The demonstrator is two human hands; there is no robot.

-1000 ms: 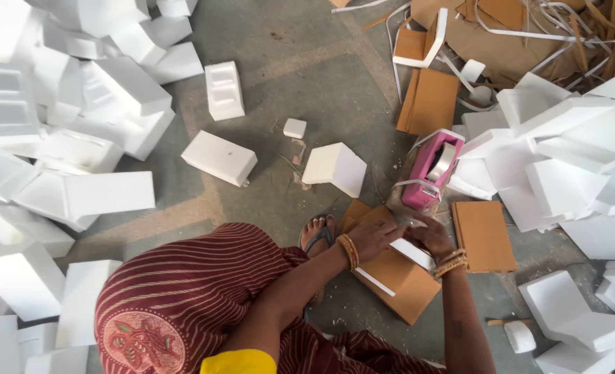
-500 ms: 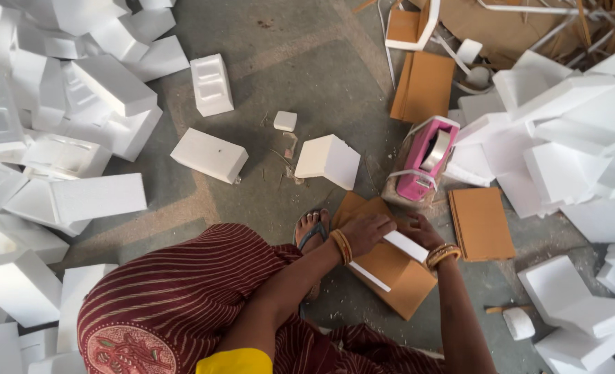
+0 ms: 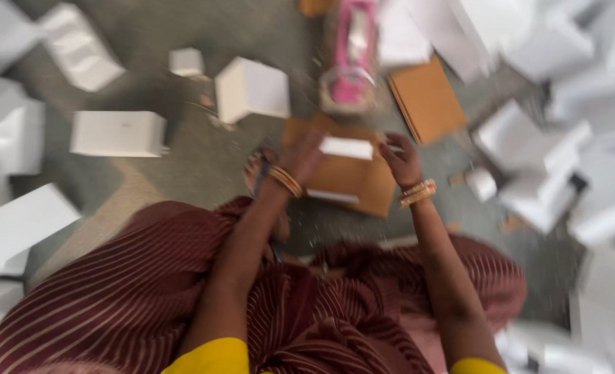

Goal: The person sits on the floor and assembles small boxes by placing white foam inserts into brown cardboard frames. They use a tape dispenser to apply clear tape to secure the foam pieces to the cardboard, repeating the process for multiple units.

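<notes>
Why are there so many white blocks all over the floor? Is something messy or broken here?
It does look messy. White foam blocks lie scattered at all angles over the grey floor, heaped at both sides, with small crumbs near the brown card under both hands. The picture is too blurred to tell whether any are broken.

Grey concrete floor (image 3: 183, 163), gritty, picture blurred. White foam blocks scattered on it: an oblong block (image 3: 118, 133) at left, a squarish block (image 3: 252, 88) near centre, a small cube (image 3: 185, 61) above them. Heaped white foam pieces (image 3: 563, 138) crowd the right side. Flat brown cardboard sheet (image 3: 345, 179) lies at centre; a second brown sheet (image 3: 426, 99) just right of a pink tape dispenser (image 3: 351, 59).
</notes>
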